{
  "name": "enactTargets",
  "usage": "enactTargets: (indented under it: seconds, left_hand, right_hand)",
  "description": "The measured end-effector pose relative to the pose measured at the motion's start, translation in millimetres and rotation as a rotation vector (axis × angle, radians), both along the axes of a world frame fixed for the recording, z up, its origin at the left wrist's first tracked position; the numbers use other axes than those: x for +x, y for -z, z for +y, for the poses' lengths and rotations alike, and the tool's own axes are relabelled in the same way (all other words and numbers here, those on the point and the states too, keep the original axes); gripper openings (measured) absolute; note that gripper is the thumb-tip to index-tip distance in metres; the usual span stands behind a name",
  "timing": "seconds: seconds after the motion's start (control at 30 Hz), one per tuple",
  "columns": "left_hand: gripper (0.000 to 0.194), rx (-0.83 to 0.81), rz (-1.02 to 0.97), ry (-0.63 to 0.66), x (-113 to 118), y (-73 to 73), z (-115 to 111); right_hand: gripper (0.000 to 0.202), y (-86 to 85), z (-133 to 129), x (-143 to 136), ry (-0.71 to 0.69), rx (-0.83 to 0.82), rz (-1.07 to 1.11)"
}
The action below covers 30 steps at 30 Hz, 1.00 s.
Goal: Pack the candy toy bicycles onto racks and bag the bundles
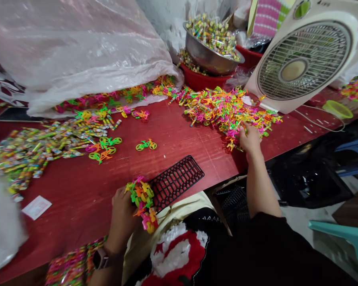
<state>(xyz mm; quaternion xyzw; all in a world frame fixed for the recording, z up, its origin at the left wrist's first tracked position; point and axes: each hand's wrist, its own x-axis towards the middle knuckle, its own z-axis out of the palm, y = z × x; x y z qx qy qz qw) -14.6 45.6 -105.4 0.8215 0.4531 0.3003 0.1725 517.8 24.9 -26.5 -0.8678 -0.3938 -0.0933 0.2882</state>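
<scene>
A black plastic rack (pixel 179 178) slants at the table's front edge. Its left end carries a cluster of bright plastic toys (pixel 142 196), upright and packed together. My left hand (pixel 123 206) is closed around that filled end; its fingertips are partly hidden behind the toys. My right hand (pixel 251 138) is at the near right edge of a pile of colourful toy bicycles (pixel 220 107), many with small printed tubes. Its fingers are pinched together among the pieces, and what lies between them is hidden. One green and orange toy bicycle (pixel 146 145) lies alone behind the rack.
Loose printed tubes (pixel 47 147) spread across the left, near a large plastic bag (pixel 92 51) spilling toys. A steel bowl (pixel 193 49) of tubes rests on a red basin (pixel 197 81). A white fan (pixel 301 63) stands at the right. Below are more black racks (pixel 234 198).
</scene>
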Motion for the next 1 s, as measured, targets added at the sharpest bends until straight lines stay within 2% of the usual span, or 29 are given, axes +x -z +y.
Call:
enactTargets:
  seconds: [0.07,0.13,0.27,0.37,0.47,0.63,0.77,0.9,1.0]
  left_hand:
    - [0.021,-0.006,0.002,-0.008,1.0,-0.2,-0.5]
    - [0.021,-0.024,-0.003,-0.021,1.6,-0.3,-0.9]
    - [0.022,-0.044,-0.022,-0.023,1.3,-1.1,-1.2]
    - [0.021,-0.06,-0.031,-0.02,0.0,-3.4,-1.3]
    - [0.019,-0.072,-0.067,-0.01,-0.7,-7.2,-1.5]
    - [0.019,-0.082,-0.103,-0.015,0.7,-12.8,-2.3]
    - [0.019,-0.068,-0.102,-0.016,2.4,-13.7,-2.6]
    - [0.018,-0.048,-0.094,0.0,1.7,-12.4,-1.2]
    - [0.017,-0.036,-0.092,0.015,0.3,-10.8,-0.1]
  right_hand:
    - [0.052,5.1,5.7,-10.0,0.015,-0.086,0.024]
    - [0.055,10.3,6.6,-32.2,0.059,-0.107,0.008]
    - [0.061,17.7,-1.4,-83.7,0.085,-0.091,-0.028]
    - [0.065,22.1,-6.7,-109.5,0.032,-0.036,-0.033]
    - [0.061,26.0,-8.3,-118.0,-0.09,0.066,-0.006]
    - [0.053,25.4,-12.5,-111.4,-0.284,0.206,0.118]
    - [0.047,4.6,-25.9,-107.4,-0.423,0.179,0.189]
    - [0.041,-36.7,-48.6,-91.3,-0.559,-0.02,0.235]
    - [0.038,-57.0,-68.0,-63.8,-0.511,-0.11,0.203]
